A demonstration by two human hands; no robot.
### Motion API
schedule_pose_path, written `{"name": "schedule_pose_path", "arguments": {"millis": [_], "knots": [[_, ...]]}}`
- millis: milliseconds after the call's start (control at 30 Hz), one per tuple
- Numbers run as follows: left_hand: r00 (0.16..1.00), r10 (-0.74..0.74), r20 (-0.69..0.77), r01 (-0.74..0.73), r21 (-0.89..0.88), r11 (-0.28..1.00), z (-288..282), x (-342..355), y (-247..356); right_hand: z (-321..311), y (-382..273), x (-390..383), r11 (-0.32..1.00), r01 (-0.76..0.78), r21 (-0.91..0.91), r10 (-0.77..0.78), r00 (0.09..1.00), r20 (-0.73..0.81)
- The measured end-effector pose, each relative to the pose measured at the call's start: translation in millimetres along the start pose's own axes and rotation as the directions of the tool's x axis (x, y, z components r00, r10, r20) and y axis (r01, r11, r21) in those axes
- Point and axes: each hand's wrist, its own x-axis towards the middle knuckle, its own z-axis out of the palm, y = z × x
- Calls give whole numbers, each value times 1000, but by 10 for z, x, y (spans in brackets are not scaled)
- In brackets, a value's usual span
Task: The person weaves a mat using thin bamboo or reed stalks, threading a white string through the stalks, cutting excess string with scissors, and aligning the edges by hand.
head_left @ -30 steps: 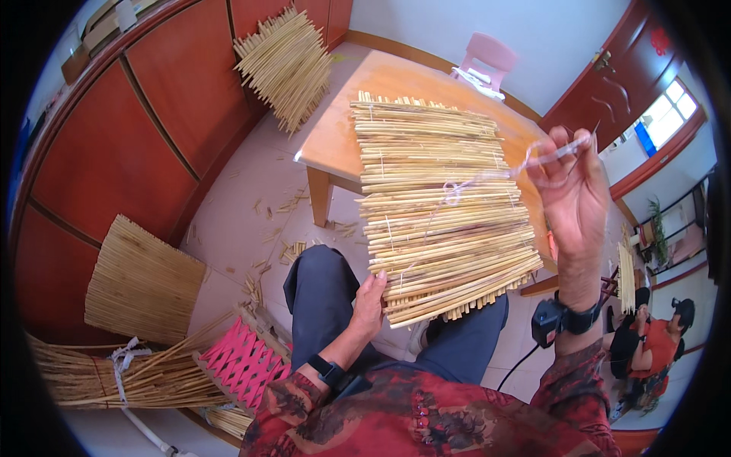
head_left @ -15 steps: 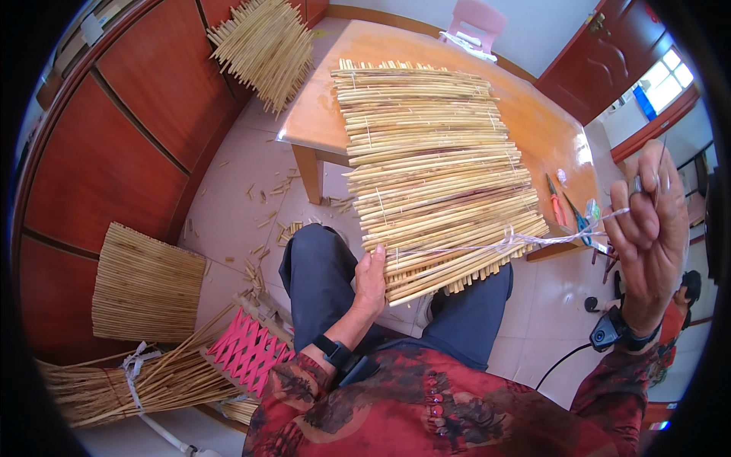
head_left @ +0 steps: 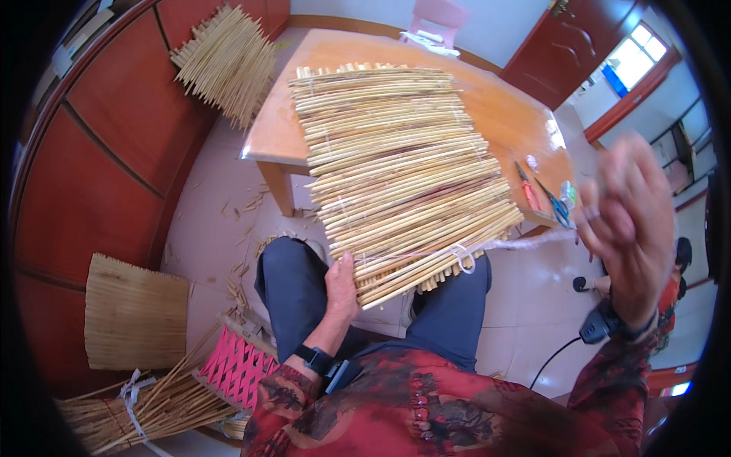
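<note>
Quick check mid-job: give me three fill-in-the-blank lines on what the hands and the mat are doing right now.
1. The left hand grips the near edge of the reed ____.
2. The right hand pulls a pale ____ taut from the mat.
3. The mat's far end rests on the wooden ____.

Missing words: mat; string; table

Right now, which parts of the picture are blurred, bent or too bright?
In the head view, the right hand is smeared by motion blur, while the left hand and the reed mat look sharp; the table edges curve from the fisheye lens; the window is washed out, and the rim is black.
</note>
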Motion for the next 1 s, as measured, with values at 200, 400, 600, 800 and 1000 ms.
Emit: {"name": "schedule_pose_path", "arguments": {"millis": [200, 400, 600, 800, 1000], "knots": [[977, -102, 188, 105, -11, 994, 98, -239, 261, -1053, 637, 443, 878, 109, -466, -272, 915, -299], [942, -135, 306, 94, 146, 985, -131, -631, 292, -2047, 1257, 271, 534, -47, -844, -426, 847, -317], [904, -270, 332, 169, 303, 938, -167, -693, 193, -1513, 1776, -90, 479, 7, -878, -371, 908, -195], [927, -191, 323, 133, 193, 972, -67, -614, 169, -587, 2332, -461, 649, 260, -715, -82, 958, 274], [944, -140, 300, 99, 148, 984, -122, -577, 153, -87, 2677, -537, 615, 508, -603, -183, 836, 517]]}}
